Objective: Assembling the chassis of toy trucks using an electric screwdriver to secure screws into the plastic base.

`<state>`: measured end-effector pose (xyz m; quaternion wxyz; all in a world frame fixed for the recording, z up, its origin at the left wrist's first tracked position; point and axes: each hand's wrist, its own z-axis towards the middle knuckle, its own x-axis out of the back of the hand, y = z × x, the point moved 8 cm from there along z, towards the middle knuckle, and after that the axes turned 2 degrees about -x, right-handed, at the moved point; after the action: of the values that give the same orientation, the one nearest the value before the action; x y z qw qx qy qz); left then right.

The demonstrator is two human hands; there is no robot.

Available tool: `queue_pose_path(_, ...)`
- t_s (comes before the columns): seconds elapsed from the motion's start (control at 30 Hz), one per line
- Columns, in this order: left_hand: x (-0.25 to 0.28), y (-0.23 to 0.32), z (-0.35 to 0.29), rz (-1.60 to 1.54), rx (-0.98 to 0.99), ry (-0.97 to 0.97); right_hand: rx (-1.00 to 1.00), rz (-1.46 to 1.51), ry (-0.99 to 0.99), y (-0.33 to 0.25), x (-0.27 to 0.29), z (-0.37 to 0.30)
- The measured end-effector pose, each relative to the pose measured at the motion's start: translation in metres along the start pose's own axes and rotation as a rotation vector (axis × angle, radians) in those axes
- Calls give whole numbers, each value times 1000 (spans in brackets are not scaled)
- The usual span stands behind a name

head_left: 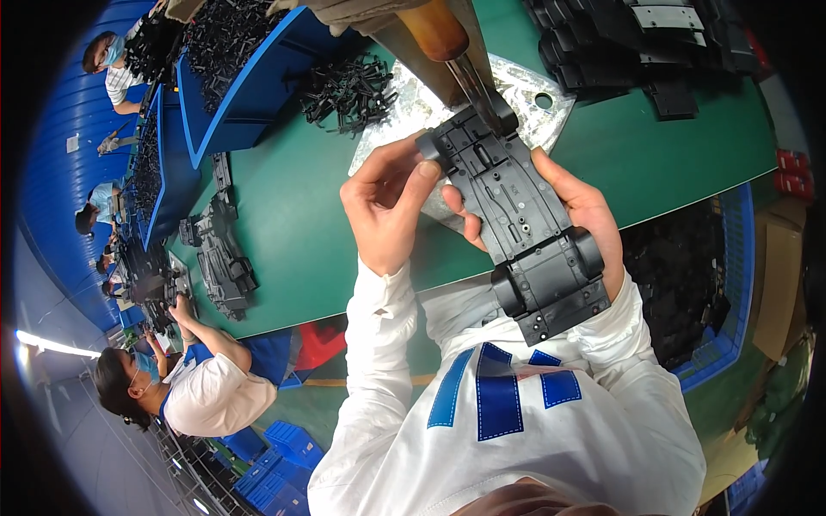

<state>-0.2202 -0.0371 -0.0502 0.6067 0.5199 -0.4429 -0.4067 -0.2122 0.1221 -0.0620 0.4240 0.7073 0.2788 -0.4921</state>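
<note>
Black plastic chassis [525, 228] — a toy-car underbody with four stub wheels — is held in the air above the near edge of the green counter [292, 224], tilted so its flat underside faces the camera, likely so its holes and clips can be seen. Going left to right: at the far left, other people sit along the same counter, one in a white shirt [215, 391] reaching toward a row of similar dark parts [219, 258], which lie where that seat can reach them. Blue bins [249, 95] hold heaps of black pieces, and a loose pile of small black clips [348, 90] lies just beside a worn metal plate [533, 99] on the counter. The left hand [387, 215] pinches the chassis's front corner, thumb pressed against the wheel there with fingers curled behind — a steadying grip. The right hand [585, 219] cradles the long side and rear from beneath, fingers closed around the edge, carrying the weight. A wooden-handled tool [447, 43] stands over the plate, its metal tip meeting the chassis's far end; whether it touches a screw I cannot tell. On the right, more black parts [680, 275] fill a blue crate below the counter.
</note>
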Motion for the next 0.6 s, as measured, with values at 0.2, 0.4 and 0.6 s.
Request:
queue_pose_path(0.2, -5, 3, 0, -30, 21, -8, 45, -48, 19, -4, 4, 1)
queue_pose_path(0.4, -8, 8, 0, -71, 46, -11, 67, -75, 86, -4, 1, 2)
queue_pose_path(0.6, -6, 7, 0, -45, 27, -7, 31, -39, 41, -1, -2, 2)
